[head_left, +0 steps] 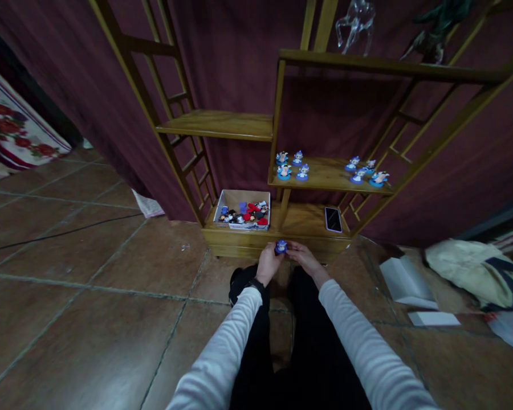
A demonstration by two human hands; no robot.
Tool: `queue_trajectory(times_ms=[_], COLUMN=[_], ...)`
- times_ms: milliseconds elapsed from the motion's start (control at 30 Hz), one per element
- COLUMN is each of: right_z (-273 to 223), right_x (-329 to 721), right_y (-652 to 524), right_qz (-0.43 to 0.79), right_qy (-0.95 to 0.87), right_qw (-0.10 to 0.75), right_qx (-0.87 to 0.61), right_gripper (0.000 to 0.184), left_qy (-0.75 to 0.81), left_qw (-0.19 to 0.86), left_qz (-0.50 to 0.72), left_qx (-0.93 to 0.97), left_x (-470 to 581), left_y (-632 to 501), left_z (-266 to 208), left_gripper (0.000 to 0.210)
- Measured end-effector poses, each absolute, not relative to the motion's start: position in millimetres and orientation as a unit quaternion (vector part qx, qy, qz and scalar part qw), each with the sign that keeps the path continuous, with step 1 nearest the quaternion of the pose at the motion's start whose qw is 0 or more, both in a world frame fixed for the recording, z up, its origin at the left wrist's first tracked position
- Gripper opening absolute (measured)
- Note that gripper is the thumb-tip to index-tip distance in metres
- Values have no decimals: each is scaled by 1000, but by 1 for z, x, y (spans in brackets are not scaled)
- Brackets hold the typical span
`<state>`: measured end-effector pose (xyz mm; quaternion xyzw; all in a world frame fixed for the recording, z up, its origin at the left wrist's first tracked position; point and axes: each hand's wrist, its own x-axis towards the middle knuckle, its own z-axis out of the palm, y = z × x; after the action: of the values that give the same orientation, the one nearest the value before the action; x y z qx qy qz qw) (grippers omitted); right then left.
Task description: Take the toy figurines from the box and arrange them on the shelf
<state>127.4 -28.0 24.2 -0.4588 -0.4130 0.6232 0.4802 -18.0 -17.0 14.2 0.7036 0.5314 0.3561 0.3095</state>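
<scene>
A small purple-blue figurine (281, 246) is held between both hands in front of the wooden shelf unit's low base. My left hand (269, 263) has its fingers closed on the figurine's left side, and a dark band circles that wrist. From the right, my right hand (304, 257) pinches the figurine with its fingertips. Just beyond the hands, a white open box (241, 196) of mixed small figurines stands on the bottom shelf. Above, similar figurines stand on the middle shelf (320, 177), one group at its left end (302, 172) and another at its right (358, 176).
A phone (333, 219) lies on the bottom shelf at the right. A glass animal figure (356, 25) and a dark green ornament (438, 28) stand on the upper shelf. White boxes (408, 282) and a pale cloth bag (470, 273) lie on the tiled floor at right; a cable (68, 230) crosses it at left.
</scene>
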Motion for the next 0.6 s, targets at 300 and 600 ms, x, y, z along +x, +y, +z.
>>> queue_trajectory(times_ms=[300,600], right_z=[23,19], right_x=[129,130], right_y=[-27,-23], right_qz=[632,641], right_qy=[-390,-369], right_qw=[498,505], right_qx=[-448,-444], right_gripper=[40,35], left_qy=[504,468], left_qw=[441,526], left_qz=[404,426], left_qx=[623,568], left_x=[-18,-21], left_y=[-12,-10], left_z=[8,14], left_gripper=[22,26])
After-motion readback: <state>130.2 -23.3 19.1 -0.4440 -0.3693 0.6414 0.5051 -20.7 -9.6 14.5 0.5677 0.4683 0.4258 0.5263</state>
